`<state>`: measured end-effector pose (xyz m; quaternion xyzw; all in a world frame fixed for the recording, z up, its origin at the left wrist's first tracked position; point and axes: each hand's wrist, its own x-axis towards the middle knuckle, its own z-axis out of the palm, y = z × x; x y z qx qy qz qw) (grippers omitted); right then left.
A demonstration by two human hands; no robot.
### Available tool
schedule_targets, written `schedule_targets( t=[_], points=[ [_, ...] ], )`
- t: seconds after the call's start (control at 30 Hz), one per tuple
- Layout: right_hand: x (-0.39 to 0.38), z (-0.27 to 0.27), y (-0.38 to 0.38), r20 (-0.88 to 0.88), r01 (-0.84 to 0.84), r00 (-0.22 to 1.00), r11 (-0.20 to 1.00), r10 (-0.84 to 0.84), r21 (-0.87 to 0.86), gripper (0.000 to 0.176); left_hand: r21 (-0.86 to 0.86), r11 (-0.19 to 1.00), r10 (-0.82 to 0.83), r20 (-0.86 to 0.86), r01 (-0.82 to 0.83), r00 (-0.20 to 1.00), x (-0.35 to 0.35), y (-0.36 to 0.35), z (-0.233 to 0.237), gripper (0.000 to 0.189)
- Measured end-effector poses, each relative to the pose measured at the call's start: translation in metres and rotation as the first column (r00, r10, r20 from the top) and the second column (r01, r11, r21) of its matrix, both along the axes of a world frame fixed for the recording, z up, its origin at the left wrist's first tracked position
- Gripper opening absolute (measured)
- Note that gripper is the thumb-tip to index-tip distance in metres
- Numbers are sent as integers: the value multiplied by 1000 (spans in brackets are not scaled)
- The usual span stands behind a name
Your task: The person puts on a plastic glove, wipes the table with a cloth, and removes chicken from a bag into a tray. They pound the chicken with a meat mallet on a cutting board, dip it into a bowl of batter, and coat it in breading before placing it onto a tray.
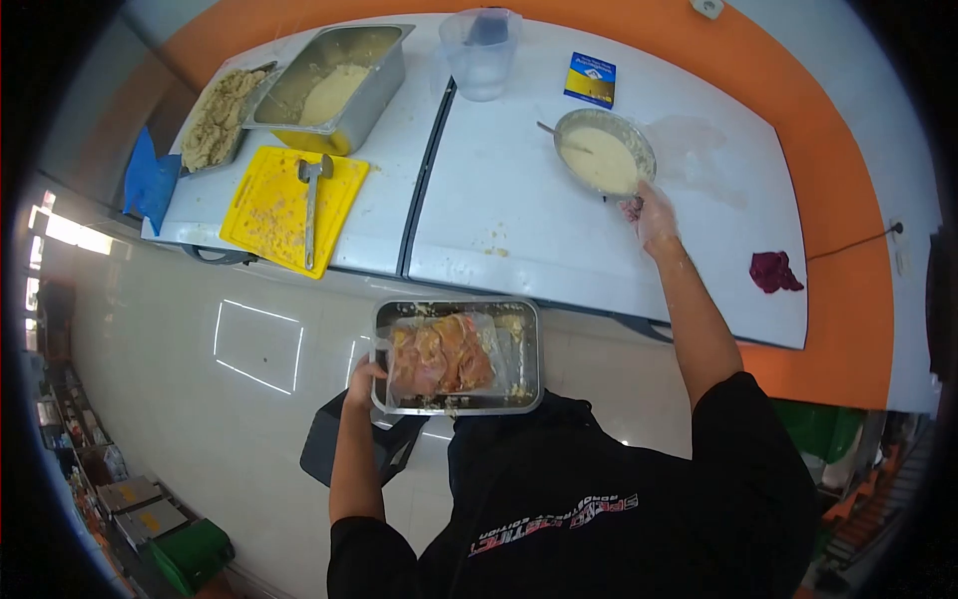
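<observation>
My left hand [365, 381] is closed on the left rim of a metal tray [539, 349], held level in front of my body below the table. Marinated raw meat slices [439, 354] lie in it on clear plastic sheet, with crumbs around them. In a clear plastic glove, my right hand [654, 218] is closed on the near rim of a metal bowl [642, 140] on the table. Pale batter [604, 160] fills the bowl, and a spoon handle [546, 129] sticks out over its far left rim. A small dark, reddish patch [631, 208] shows beside my right fingers; I cannot make out what it is.
On the white table [519, 190] stand a deep steel pan [389, 85], a crumb-coated food tray [215, 120], a yellow cutting board [344, 200] with a meat mallet [311, 210], a clear plastic jug [484, 70], a blue-yellow box [591, 80] and a dark red cloth [775, 272].
</observation>
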<state>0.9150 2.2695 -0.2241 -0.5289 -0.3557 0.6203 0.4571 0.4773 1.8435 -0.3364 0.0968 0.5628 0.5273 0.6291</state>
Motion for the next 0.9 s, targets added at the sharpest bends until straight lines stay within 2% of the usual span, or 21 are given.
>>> schedule_targets(
  t=[0.03,0.1,0.13,0.2,0.23,0.27,0.3,0.33,0.4,0.43,0.47,0.5,0.53,0.57,0.6,0.67,0.7,0.77,0.83,0.87,0.9],
  points=[
    [-1,6,-13,12,13,1000,1000,-13,-2,28,37,999,-7,14,6,1000,-4,0,0,62],
    [-6,17,-41,91,191,978,980,-185,-61,27,32,999,-33,42,32,999,-18,2,0,62],
    [-8,19,-59,97,206,975,977,-200,-50,27,31,999,-46,59,44,997,-25,5,0,61],
    [-16,13,-93,355,57,924,970,-141,237,26,36,996,-90,68,87,994,-39,13,1,61],
    [-14,-40,-87,664,-234,696,788,-274,570,28,27,993,-116,70,115,991,-47,19,0,61],
    [-8,-88,-81,765,-597,384,493,-518,633,32,35,992,-126,75,124,989,-51,24,3,61],
    [-29,-93,-86,703,-473,663,586,-255,658,35,36,989,-144,65,142,987,-54,28,8,60],
    [-60,-97,-92,496,-363,868,692,9,623,38,35,987,-160,53,158,986,-55,32,14,60],
    [-120,-67,-97,572,-523,803,657,168,542,39,36,985,-171,62,169,983,-62,35,21,60],
    [-141,-53,-100,781,-674,625,502,-5,542,40,36,985,-172,71,170,982,-65,36,22,60],
    [-158,-42,-105,888,-812,407,359,-217,460,41,25,984,-179,69,177,981,-67,36,21,60],
    [-174,-27,-119,889,-807,409,372,-207,458,41,14,986,-165,80,165,983,-68,34,22,60],
    [-188,-12,-137,872,-779,484,490,71,392,42,-1,988,-153,90,154,984,-70,31,24,60],
    [-197,-5,-152,768,-759,550,581,328,296,45,-15,986,-162,88,164,983,-73,29,27,60],
    [-197,-8,-164,765,-754,554,587,329,294,45,-18,984,-172,94,175,980,-73,29,28,60],
    [-193,-25,-181,697,-807,533,536,480,248,42,-9,982,-189,103,191,977,-75,37,28,60],
    [-194,-30,-186,71,-687,695,631,716,361,40,9,980,-198,115,199,973,-77,39,22,59],
    [-178,-33,-194,92,-731,660,610,746,305,39,30,978,-207,136,205,969,-74,40,10,58],
    [-169,-23,-191,103,-767,628,591,771,251,38,40,975,-220,72,218,973,-78,42,-2,55],
    [-161,-21,-180,472,-740,670,569,574,358,39,41,975,-222,74,220,972,-78,42,-4,55],
    [-157,-22,-171,737,-735,626,507,254,449,40,41,981,-195,104,191,975,-75,40,-3,54]
  ],
)
